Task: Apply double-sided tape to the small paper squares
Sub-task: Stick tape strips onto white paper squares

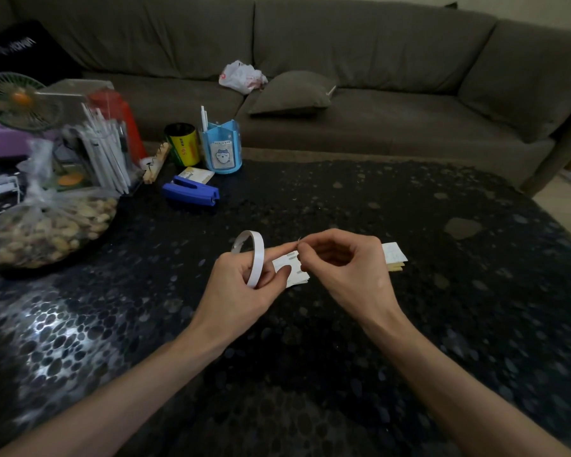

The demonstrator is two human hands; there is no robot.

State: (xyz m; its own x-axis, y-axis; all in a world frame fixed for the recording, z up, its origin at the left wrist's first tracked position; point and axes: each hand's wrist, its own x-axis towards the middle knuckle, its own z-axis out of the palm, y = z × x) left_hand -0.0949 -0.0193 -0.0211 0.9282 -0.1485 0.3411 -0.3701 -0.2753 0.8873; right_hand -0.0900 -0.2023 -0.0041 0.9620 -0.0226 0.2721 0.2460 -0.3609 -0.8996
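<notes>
Centrally, left hand (244, 286) gripping tape roll (257, 258), right hand (346, 268) pinching tape end (298, 247).

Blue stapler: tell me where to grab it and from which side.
Take the blue stapler from above, pinching across its narrow sides at mid-length. It lies flat on the table with its long axis running left to right, and the pen holder and notepad crowd its far side.
</notes>
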